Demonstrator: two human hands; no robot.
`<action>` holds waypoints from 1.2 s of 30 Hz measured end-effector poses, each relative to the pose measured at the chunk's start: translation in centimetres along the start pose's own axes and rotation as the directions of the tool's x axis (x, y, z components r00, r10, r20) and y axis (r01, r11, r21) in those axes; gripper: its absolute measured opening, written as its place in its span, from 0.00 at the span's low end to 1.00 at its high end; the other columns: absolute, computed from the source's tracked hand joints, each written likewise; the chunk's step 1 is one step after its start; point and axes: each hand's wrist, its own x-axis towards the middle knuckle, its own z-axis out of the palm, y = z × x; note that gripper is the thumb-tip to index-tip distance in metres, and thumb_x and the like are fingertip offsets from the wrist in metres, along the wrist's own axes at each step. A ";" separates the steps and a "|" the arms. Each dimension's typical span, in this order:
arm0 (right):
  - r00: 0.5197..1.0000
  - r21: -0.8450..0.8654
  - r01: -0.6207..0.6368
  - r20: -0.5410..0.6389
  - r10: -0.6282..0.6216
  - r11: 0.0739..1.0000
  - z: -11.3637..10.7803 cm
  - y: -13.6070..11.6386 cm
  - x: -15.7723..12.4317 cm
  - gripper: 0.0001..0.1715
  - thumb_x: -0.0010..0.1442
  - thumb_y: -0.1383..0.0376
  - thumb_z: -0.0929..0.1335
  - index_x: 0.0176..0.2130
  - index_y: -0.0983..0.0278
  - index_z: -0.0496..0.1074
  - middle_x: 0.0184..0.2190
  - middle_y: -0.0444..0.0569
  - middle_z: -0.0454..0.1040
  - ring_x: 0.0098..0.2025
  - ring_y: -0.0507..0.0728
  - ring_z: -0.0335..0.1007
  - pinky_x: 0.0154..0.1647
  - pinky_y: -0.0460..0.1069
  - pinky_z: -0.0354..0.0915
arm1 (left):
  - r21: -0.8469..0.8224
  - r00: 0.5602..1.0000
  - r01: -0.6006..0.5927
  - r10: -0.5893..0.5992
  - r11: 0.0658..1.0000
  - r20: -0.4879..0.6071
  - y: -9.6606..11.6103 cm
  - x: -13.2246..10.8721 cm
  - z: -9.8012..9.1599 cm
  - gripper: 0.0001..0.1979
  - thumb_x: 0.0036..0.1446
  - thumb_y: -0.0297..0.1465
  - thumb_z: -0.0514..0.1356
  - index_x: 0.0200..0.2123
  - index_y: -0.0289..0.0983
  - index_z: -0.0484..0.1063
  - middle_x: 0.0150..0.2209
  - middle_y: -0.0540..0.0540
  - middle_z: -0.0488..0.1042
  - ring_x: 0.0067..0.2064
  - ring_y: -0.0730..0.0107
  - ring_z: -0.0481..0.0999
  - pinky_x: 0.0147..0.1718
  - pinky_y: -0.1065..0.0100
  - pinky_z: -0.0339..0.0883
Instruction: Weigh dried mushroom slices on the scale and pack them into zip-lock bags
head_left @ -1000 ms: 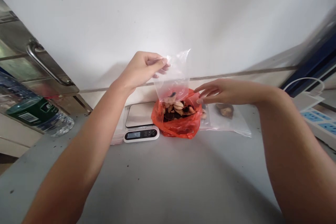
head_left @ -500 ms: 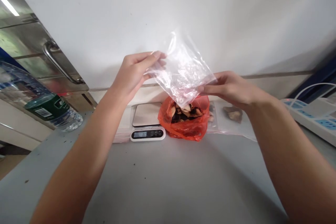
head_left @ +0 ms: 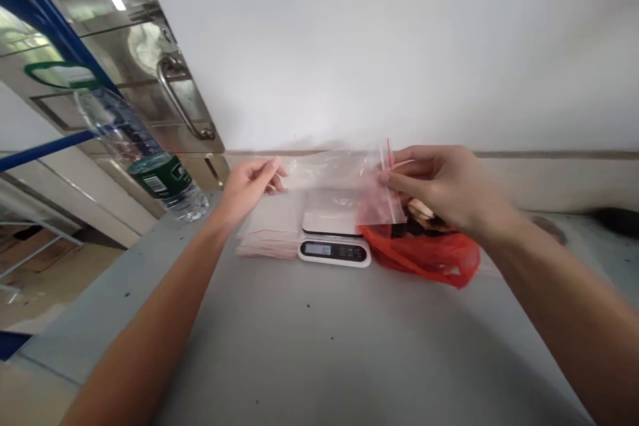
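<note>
A clear zip bag (head_left: 339, 176) with a red-lined edge is stretched between my hands above a small digital scale (head_left: 334, 251). My right hand (head_left: 432, 176) pinches its red-lined end. At the other end, my left hand (head_left: 254, 186) has its fingers curled close to the bag's blurred edge; whether they grip it is unclear. Below my right hand sits an open red plastic bag (head_left: 429, 256) holding dried slices (head_left: 422, 208). A stack of flat zip bags (head_left: 267, 243) lies left of the scale.
A large water bottle (head_left: 164, 180) with a green label stands at the left table edge. Behind the grey table (head_left: 319, 346) rises a white wall (head_left: 359, 46). A metal door handle (head_left: 182, 103) shows at upper left. Something dark lies at the far right.
The view has shifted left. The clear bag has come down from in front of the wall and turned, its red-lined edge now at my right hand. My left hand has moved lower.
</note>
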 end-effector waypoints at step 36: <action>0.514 -0.241 0.790 0.762 -0.394 0.564 15.5 -0.3 -0.7 0.14 0.74 0.69 0.66 0.46 0.68 0.83 0.47 0.59 0.84 0.53 0.63 0.78 0.54 0.56 0.71 | 0.713 0.679 -0.382 -0.346 0.587 0.648 -4.9 0.5 -2.7 0.30 0.75 0.41 0.45 0.77 0.56 0.55 0.76 0.41 0.59 0.73 0.44 0.60 0.68 0.41 0.54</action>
